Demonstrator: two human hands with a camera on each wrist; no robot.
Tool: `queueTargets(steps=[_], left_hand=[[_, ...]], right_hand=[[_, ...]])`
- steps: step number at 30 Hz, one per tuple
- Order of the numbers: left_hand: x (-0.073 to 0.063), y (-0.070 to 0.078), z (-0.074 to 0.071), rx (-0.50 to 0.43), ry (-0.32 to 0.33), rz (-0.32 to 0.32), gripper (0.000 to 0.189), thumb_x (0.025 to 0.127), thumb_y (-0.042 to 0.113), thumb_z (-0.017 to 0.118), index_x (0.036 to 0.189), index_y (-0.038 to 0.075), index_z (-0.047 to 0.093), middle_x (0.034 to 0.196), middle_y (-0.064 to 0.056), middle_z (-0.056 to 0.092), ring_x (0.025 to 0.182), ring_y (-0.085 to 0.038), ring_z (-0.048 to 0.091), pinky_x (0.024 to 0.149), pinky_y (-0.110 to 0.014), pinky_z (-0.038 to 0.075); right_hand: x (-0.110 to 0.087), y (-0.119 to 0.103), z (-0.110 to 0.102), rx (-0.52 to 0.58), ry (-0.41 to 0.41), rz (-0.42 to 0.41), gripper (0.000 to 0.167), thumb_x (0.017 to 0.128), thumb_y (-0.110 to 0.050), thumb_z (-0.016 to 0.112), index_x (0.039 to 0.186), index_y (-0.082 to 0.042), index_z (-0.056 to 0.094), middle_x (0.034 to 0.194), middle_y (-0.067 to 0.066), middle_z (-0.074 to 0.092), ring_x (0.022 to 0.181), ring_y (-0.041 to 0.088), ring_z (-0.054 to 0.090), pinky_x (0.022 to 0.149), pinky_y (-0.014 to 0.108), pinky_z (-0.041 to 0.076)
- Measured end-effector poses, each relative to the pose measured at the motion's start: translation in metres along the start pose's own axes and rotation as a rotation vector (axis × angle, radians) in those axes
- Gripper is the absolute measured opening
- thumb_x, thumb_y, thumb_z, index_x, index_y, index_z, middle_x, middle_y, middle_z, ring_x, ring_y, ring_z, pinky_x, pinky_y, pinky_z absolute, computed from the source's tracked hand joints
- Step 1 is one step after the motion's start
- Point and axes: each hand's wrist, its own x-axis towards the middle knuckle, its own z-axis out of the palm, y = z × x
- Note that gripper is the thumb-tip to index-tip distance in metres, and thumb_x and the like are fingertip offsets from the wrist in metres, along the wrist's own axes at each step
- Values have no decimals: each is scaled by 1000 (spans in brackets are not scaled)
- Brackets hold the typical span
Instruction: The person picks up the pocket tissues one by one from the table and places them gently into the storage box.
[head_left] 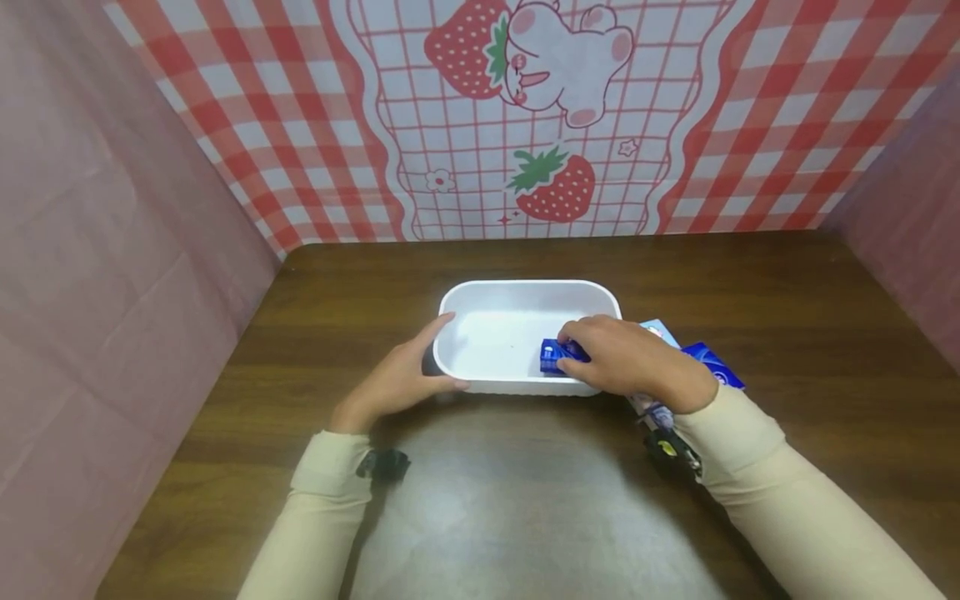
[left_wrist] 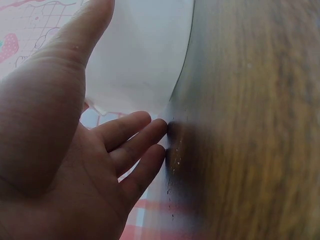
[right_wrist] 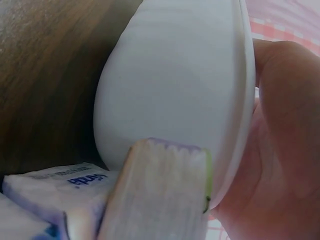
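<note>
A white rounded plastic tub [head_left: 517, 387] stands on the wooden table. Inside its right end, my right hand [head_left: 626, 354] pinches a small blue tissue pack [head_left: 551, 357] between thumb and fingers, close to the near wall; the hand covers the pack's right side. At the tub's left end is my left hand [head_left: 401, 377], its thumb and forefinger spread along the rim. The left wrist view shows the other fingers [left_wrist: 132, 147] extended low by the table, with the tub wall beyond them.
Right of the tub, partly under my right forearm, lie several tissue packs, among them a dark blue one [head_left: 714, 365] and a light blue one [head_left: 660, 332]. In the right wrist view, a pale pack [right_wrist: 160, 195] overlaps the tub's outer wall. A checked strawberry cloth [head_left: 315, 125] hangs behind the table.
</note>
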Motion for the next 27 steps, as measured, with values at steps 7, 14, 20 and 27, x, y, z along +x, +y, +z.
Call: queueTargets(steps=[7,14,20,27], left_hand=[[0,-1,-1,-1,6,6,102,77,61,79,159,37,23,160,5,34,143,-19,36,113,-53,34],[0,-2,1,-2,-6,6,102,77,61,79,159,40,21,160,2,34,143,-21,37,112,-54,35],[0,0,1,-9,-5,6,101,78,57,80,158,41,22,160,3,35,143,-21,37,112,-54,35],[1,-1,1,0,-8,11,101,78,58,80,159,39,22,160,2,34,143,-21,37,112,-54,34]], right_hand=[[2,-2,-5,-2,-43,-4,38,97,-34,63,124,-8,66,114,7,69,101,21,62,95,51,52],[-1,-3,-3,-7,-44,-7,36,97,-33,63,122,-8,67,111,6,69,97,20,62,94,50,52],[-1,-3,-3,-2,-40,2,36,97,-33,63,123,-8,66,113,7,68,101,22,62,96,51,51],[-1,-4,-4,-10,-45,-5,36,96,-30,62,123,-6,66,112,8,68,98,21,61,95,50,52]])
